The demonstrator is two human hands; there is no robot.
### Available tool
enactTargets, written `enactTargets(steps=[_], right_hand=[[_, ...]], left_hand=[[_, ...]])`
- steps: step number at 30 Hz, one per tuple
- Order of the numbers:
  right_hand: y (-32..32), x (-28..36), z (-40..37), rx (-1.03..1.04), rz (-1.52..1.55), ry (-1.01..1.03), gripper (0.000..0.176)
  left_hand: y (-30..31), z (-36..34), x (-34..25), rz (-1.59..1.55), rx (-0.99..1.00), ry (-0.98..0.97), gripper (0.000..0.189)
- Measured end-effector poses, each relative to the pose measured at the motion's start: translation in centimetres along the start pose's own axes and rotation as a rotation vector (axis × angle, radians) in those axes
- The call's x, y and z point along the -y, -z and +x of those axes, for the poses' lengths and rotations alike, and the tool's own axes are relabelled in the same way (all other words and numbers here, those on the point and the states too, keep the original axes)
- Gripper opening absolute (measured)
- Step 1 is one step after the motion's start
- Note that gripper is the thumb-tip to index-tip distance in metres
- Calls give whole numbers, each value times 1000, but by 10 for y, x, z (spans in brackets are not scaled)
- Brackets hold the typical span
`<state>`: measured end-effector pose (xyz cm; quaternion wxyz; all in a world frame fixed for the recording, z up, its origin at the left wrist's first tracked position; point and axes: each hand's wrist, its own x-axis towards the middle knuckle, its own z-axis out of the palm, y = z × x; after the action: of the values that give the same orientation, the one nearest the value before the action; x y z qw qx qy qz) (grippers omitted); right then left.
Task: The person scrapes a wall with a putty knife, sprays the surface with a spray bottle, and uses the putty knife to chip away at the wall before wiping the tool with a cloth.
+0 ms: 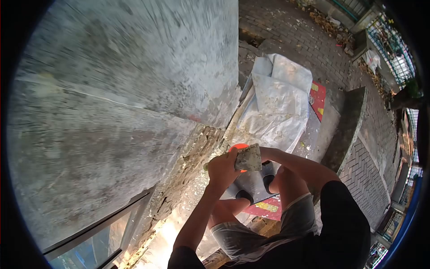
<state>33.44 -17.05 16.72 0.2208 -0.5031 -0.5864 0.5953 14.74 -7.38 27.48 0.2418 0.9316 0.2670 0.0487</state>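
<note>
My left hand [222, 169] is closed round a scraper; the tip of its handle pokes out on the left side of the fist. The scraper's wide, squarish blade [249, 158] is smeared with grey, dried-looking material. Behind the blade shows part of an orange object [239, 146], mostly covered by the blade and my left hand. My right hand [264, 154] reaches in from the right beside the blade, its fingers hidden behind it. Both hands meet in front of my body, above my feet.
A tall grey plastered wall [134, 85] rises close on the left, with a rough, crumbling lower edge. Below me a grey sheet [282, 98] drapes over a red board [317, 101]. A window frame [96, 228] is at lower left. A low curb [347, 123] and brick paving [365, 172] lie to the right.
</note>
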Motion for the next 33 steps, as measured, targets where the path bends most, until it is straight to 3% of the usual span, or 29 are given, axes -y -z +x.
enactTargets(steps=[2,4,9,20,25,28,33], right_hand=[[10,-50,34,111,211,-191,45],[14,-101,63,186,269,-233,40],[35,-169,104,229,88,-94,36],[50,-164,95,388,-327,83,38],[34,-157,81,323,-258,113,40],[28,-152,73,329,-130,72,42],[25,-153,69,308,-193,38,39]], left_hand=[[-36,13,33,-8,88,-138,53],[-70,24,60,18,196,-217,60],[-123,46,103,-97,36,-288,55],[-147,63,115,83,-184,-544,34],[-170,49,99,110,-299,-610,17],[-173,37,94,115,-268,-622,13],[-215,33,104,166,-299,-615,14]])
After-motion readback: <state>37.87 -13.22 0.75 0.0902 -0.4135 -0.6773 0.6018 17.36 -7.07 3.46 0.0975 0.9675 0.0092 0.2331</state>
